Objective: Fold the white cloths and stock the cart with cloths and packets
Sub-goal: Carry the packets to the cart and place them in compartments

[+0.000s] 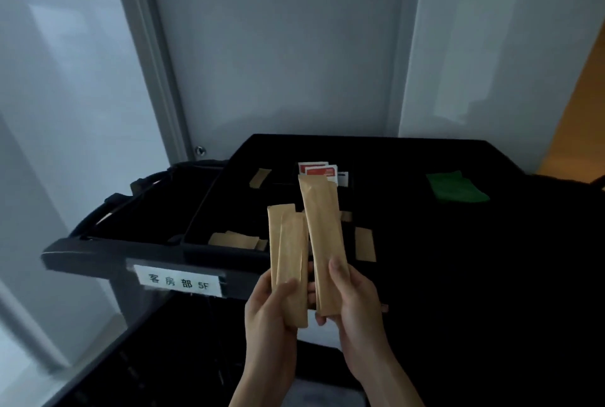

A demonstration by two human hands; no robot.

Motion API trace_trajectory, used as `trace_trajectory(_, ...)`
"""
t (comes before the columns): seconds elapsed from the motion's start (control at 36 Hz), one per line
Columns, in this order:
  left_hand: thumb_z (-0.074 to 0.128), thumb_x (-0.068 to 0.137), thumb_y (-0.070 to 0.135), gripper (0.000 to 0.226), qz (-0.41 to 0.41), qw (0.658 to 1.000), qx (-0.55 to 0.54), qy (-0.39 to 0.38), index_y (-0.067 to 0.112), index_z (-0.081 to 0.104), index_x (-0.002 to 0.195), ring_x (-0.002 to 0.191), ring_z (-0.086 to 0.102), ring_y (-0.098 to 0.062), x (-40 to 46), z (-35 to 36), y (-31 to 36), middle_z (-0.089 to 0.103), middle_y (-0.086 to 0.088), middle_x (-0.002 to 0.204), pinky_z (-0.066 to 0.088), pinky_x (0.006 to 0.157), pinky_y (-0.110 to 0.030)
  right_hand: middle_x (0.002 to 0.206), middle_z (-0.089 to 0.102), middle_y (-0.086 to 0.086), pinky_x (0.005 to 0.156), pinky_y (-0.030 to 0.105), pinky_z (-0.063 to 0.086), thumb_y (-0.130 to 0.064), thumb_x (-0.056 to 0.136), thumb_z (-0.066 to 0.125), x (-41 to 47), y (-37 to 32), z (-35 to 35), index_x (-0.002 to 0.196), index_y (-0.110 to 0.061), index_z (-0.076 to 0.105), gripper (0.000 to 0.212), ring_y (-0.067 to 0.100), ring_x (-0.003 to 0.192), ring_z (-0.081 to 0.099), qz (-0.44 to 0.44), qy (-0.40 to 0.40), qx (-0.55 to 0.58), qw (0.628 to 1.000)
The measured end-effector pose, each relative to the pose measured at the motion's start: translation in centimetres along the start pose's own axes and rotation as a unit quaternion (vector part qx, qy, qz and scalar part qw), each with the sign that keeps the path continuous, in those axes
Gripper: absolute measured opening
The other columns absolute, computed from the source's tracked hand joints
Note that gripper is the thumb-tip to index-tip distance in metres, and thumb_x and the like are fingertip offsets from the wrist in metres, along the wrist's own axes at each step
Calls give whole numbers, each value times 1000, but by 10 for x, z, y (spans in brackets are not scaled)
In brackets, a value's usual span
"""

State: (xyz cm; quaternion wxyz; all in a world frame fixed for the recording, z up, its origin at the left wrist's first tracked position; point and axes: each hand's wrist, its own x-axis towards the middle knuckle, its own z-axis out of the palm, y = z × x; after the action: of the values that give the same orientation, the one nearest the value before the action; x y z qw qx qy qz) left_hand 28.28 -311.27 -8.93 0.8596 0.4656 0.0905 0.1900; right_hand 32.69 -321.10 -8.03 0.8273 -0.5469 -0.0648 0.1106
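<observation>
My left hand (271,305) grips a small stack of long brown paper packets (288,256), held upright above the black cart (98,254). My right hand (353,295) grips another long brown packet (322,230), taller and tilted slightly left, just beside the first stack. More brown packets (234,239) lie in the cart's top tray compartments, with one (365,244) to the right and a small one (260,177) farther back. Red and white packets (319,171) stand at the tray's back. No white cloth is in view.
A green packet (456,187) lies on the cart's dark top at the right. A white label (178,280) with printed characters is stuck to the cart's front rail. Grey walls and a door frame (154,56) stand close behind the cart.
</observation>
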Motion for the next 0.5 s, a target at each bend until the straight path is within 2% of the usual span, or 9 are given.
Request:
trace_trajectory(0.14, 54, 94, 5, 20, -17, 1000, -14, 19, 1, 68, 107, 70, 64, -38, 66, -29, 20, 70, -31, 95, 52, 52, -39, 80, 70, 20, 44, 27, 45, -37, 95, 57, 57, 11, 47, 93, -8, 75, 34, 22, 58, 63, 17, 0, 3, 1000)
trace_trajectory(0.28, 53, 93, 5, 22, -20, 999, -22, 13, 5, 74, 100, 61, 62, -31, 135, -48, 44, 69, -26, 84, 52, 50, -36, 84, 68, 30, 44, 26, 44, -38, 96, 57, 117, 13, 88, 88, -8, 77, 37, 24, 62, 63, 22, -3, -16, 1000)
trace_trajectory(0.36, 52, 93, 6, 25, -35, 999, -13, 5, 6, 76, 95, 57, 60, -28, 169, -59, 57, 67, -22, 77, 51, 49, -35, 73, 69, 19, 41, 24, 42, -40, 96, 57, 149, 19, 106, 92, -5, 76, 40, 18, 53, 62, 28, 12, -35, 999)
trace_trajectory(0.5, 62, 85, 10, 16, -48, 999, -5, -4, 4, 75, 90, 55, 59, -23, 209, -69, 69, 63, -17, 69, 53, 53, -33, 73, 69, 12, 44, 23, 43, -33, 101, 52, 188, 26, 128, 99, -5, 72, 34, 19, 56, 62, 25, 17, -64, 997)
